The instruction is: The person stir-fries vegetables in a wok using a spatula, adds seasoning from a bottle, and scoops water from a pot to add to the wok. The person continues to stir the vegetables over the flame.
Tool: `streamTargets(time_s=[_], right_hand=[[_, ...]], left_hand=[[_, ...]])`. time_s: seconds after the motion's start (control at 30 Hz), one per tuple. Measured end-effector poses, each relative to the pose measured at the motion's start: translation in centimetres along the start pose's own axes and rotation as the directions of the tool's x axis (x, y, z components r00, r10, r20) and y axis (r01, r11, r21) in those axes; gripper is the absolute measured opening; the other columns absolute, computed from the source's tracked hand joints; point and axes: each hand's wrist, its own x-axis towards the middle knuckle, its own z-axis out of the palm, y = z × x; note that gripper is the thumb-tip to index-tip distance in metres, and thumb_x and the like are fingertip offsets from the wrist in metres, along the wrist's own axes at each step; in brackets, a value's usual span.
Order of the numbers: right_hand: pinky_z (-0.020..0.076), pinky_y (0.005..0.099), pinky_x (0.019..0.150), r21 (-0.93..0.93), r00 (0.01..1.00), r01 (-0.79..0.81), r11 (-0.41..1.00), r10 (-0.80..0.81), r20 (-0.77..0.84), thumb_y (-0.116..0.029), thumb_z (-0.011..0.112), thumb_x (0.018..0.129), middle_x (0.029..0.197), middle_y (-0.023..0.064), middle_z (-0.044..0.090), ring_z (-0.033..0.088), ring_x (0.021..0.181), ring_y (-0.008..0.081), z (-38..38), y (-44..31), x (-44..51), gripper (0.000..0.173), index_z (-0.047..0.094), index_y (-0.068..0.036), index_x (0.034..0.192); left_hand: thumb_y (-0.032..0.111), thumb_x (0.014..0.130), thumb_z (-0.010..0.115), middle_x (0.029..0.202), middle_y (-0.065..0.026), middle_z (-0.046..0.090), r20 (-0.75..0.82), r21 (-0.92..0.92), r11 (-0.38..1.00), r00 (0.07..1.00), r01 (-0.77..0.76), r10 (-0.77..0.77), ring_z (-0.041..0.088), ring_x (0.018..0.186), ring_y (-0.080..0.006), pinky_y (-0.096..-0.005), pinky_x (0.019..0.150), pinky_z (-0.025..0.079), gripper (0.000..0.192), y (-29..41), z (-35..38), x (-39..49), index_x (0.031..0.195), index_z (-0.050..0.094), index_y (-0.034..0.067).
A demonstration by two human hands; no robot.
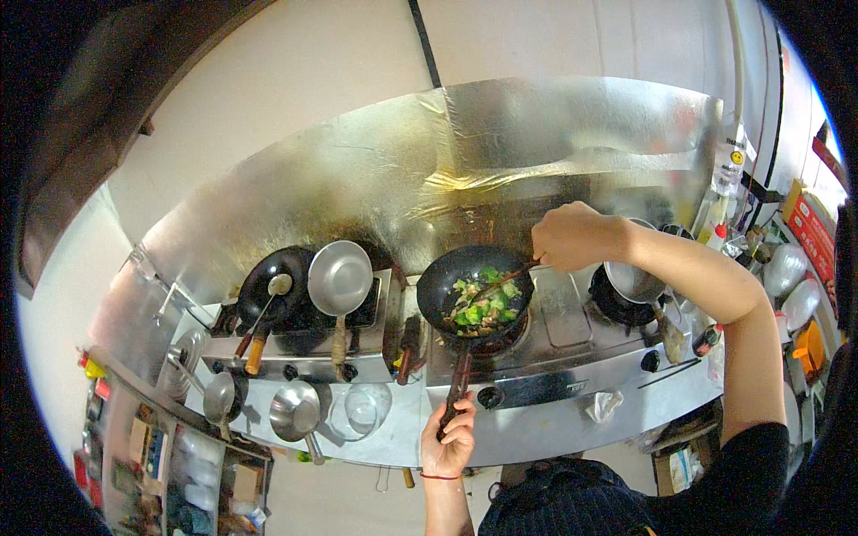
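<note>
A black wok sits on the right-hand gas stove, tipped slightly towards me. My left hand is closed around its dark handle, below the pan. Green vegetables mixed with small pale and brown pieces lie in the wok. My right hand is raised over the wok's right rim and grips the end of a cooking utensil with a dark handle. The utensil's far end reaches into the food, and its shape there is partly hidden.
Left of the wok, a second black wok holding a ladle and a metal saucepan stand on another stove. A metal pot is at right. Metal pans and glass bowls line the counter's front; bottles and packages crowd the right.
</note>
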Motion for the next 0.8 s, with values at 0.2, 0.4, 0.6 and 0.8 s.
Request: streamTargets(time_s=[0.2, 0.4, 0.6, 0.8], right_hand=[[0.0541, 0.0490, 0.069, 0.249, 0.988, -0.109, 0.962, 0.078, 0.133, -0.010, 0.059, 0.071, 0.087, 0.0242, 0.068, 0.067, 0.085, 0.0395, 5.7, -2.5, 2.2, 0.018, 0.068, 0.001, 0.081], [0.0538, 0.0476, 0.071, 0.254, 0.977, -0.214, 0.943, 0.204, 0.064, -0.010, 0.059, 0.073, 0.092, 0.0216, 0.068, 0.067, 0.086, 0.0367, 8.1, -1.7, 4.4, 0.021, 0.068, 0.000, 0.089], [0.0538, 0.0479, 0.070, 0.240, 0.941, -0.255, 0.937, 0.297, -0.160, -0.011, 0.061, 0.072, 0.086, 0.0220, 0.068, 0.066, 0.084, 0.0394, 9.9, 3.5, 3.2, 0.016, 0.067, 0.002, 0.080], [0.0545, 0.0455, 0.062, 0.289, 0.991, 0.012, 0.957, 0.027, -0.131, -0.012, 0.059, 0.071, 0.072, 0.0153, 0.067, 0.067, 0.071, 0.0348, 16.4, 5.1, 1.5, 0.014, 0.069, -0.003, 0.074]], left_hand=[[0.009, 0.094, 0.048, 0.095, -0.0105, 0.044, -0.015, 0.013, 1.000, 1.000, 0.012, -0.011, 0.041, 0.064, -0.0103, -0.0182, 0.043, 0.038, 0.049, -0.2, 0.2, 0.3, 0.132, 0.029, -0.015], [0.008, 0.093, 0.050, 0.095, -0.0107, 0.045, -0.021, 0.009, 1.000, 1.000, 0.004, -0.004, 0.041, 0.063, -0.0104, -0.0185, 0.043, 0.039, 0.050, 0.1, 0.1, 0.1, 0.132, 0.030, -0.016], [0.010, 0.094, 0.049, 0.096, -0.0109, 0.046, -0.044, -0.003, 1.000, 0.999, -0.020, 0.020, 0.042, 0.061, -0.0098, -0.0181, 0.042, 0.038, 0.051, -0.4, 0.2, 0.1, 0.133, 0.030, -0.016], [0.011, 0.095, 0.048, 0.096, -0.0103, 0.045, -0.045, -0.002, 1.000, 0.999, -0.027, 0.027, 0.041, 0.061, -0.0098, -0.0187, 0.043, 0.038, 0.051, -0.1, 0.2, 0.0, 0.133, 0.029, -0.017]])
